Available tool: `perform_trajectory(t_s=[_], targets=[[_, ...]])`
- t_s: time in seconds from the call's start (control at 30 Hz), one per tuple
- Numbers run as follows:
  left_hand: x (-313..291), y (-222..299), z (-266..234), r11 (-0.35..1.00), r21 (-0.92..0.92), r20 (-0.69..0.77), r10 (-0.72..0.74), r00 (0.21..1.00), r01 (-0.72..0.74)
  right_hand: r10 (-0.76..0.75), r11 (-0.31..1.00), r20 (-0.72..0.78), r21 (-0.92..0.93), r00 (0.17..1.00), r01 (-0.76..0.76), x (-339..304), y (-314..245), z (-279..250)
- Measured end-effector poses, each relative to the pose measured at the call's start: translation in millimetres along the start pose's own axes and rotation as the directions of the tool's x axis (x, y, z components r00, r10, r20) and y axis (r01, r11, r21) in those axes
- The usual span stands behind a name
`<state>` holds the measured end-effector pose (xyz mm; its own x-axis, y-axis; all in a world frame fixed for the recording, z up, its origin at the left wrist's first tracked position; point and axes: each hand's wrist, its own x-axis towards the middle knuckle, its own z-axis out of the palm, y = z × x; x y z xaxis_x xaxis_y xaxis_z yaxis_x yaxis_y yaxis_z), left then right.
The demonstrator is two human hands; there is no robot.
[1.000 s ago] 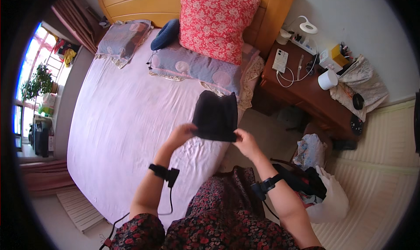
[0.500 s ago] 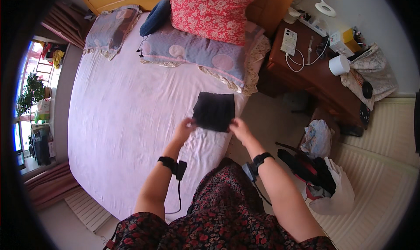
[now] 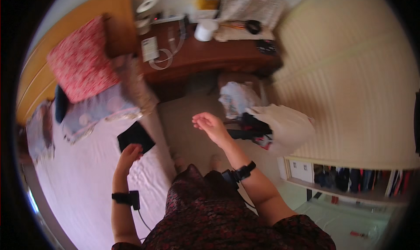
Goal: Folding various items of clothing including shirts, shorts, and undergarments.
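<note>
A black folded cloth (image 3: 134,137), squarish in outline, lies on the pink sheet near the bed's right edge. At its near edge is my left hand (image 3: 131,153), its fingers bent and blurred; whether they touch or grip the cloth does not show. My right hand (image 3: 209,125) is raised over the floor between the bed and the bags, fingers loosely curved, with nothing visible in it. Both wrists wear black straps with a small device.
The bed (image 3: 83,180) carries patterned pillows and a red floral cushion (image 3: 83,59). A brown desk (image 3: 197,59) holds a phone (image 3: 150,48), cables and a white cylinder (image 3: 205,30). A large cream bag (image 3: 286,127) with dark clothes stands right, near an open shelf (image 3: 350,180) of clothes.
My view has swung to the right. Both hands were at the black cloth's near corners; the right hand has left it and moved right, off the bed. The cloth stays on the bed.
</note>
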<state>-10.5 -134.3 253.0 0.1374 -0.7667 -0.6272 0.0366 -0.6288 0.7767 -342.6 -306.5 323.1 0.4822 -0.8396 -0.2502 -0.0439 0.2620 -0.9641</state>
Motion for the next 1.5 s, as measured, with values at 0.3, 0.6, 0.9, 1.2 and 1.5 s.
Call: perform_trajectory(t_s=[0.3, 0.6, 0.9, 1.2, 1.5], targets=[[24, 87, 152, 0.984, 0.135, 0.259, 0.076, 0.963, -0.114, -0.347, 0.937, -0.914, -0.325, 0.210, 0.132, -205, -15, -277], [-3, 174, 353, 0.922, 0.274, 0.615, 0.050, 0.787, -0.273, 0.033, 0.976, -0.802, -0.102, 0.597, -0.190, -276, 78, -388], [-32, 190, 431, 0.869, 0.294, 0.719, 0.072, 0.691, -0.398, 0.310, 0.930, -0.476, -0.028, 0.823, -0.367, -329, 44, -395], [-109, 265, 451, 0.461, 0.173, 0.856, 0.367, 0.364, -0.871, -0.162, 0.834, -0.238, 0.487, 0.958, 0.261, -274, -130, -355], [-150, 313, 386, 0.051, 0.611, -0.119, 0.993, -0.028, -0.790, -0.379, 0.712, 0.037, 0.650, 0.925, 0.265, -136, -240, -236]])
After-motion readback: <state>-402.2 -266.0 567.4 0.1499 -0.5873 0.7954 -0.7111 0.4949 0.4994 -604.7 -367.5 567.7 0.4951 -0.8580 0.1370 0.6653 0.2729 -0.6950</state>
